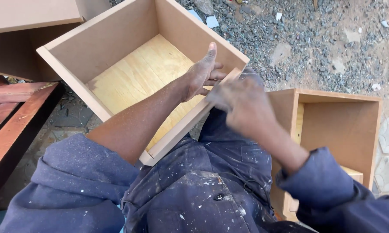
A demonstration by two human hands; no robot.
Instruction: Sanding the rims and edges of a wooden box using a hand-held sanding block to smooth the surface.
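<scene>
- Your left hand (201,75) reached over the near wall of the open drawer box (129,64), thumb raised along the wall's inner face and fingers curled over its top edge, grasping that wall.
- Your right hand (242,108) sat at the same edge, just beside the left, but motion blur hid its fingers; you could not tell whether it gripped the board, pinched something small or simply pressed on it.
- The box rested tilted across your lap, propped on the paint-flecked blue overalls (203,190), its pale plywood bottom (147,73) facing the camera and its far corner hanging out over open space.
- A second box (341,129) of the same brown board stood on its side at your right knee, its opening facing you.
- A dark red timber frame (17,112) lay to your left, and loose gravel (315,39) strewn with paper scraps covered the ground ahead.
- Judged from this pose, the box could have slid off your lap, since only one firm grip and your thighs steadied it.
- A drop onto the gravel might have chipped a board corner or strained a joint.
- Your left fingers, wrapped over the edge right beside the moving right hand, looked liable to be struck or pinched.
</scene>
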